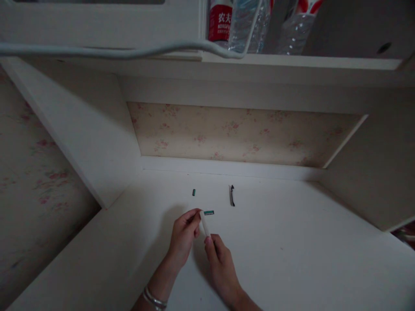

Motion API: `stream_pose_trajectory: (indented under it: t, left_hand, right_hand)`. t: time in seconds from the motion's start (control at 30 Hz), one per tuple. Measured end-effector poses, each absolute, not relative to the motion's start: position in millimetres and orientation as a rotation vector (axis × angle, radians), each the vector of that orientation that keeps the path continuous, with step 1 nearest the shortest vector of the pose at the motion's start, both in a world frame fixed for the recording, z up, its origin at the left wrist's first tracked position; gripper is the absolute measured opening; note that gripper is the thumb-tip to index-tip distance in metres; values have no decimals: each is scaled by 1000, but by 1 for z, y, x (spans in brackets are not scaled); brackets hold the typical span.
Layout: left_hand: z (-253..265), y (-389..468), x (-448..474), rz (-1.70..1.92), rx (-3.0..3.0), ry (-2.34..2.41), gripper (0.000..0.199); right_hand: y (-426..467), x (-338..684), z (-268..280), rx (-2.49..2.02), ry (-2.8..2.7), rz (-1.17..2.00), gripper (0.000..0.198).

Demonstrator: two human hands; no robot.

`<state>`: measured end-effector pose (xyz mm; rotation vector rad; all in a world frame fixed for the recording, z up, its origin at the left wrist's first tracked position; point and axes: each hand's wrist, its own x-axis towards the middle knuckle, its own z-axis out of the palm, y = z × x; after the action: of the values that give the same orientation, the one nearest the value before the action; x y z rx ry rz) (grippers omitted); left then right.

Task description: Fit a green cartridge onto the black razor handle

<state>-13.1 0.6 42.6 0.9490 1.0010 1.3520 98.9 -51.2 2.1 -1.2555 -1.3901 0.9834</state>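
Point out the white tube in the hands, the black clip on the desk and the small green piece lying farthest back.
White tube (205,223): head view, middle of its barrel.
Black clip (232,196): head view, middle of its length.
Small green piece (193,192): head view, its centre.

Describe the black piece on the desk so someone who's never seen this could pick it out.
Start at the white desk, under the floral back panel. Past the two hands holding a white tube, the black clip lies farthest right. It is long, thin and black; the two neighbouring bits are short and green.
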Motion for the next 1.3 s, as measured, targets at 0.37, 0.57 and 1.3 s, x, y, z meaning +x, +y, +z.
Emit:
stream_pose_trajectory:
  t: [0.37,0.57,1.3]
  left_hand:
    - [45,0,-14,1376,1056,1093,37]
    - [51,-2,-12,1384,1043,1119,38]
    - [47,-2,-12,1389,1045,1124,40]
  right_hand:
    - [-51,100,4,-1253,-1356,996,36]
    - [-50,101,5,-1289,-1267,966,36]
    - [-50,100,5,-1247,-1237,1017,37]
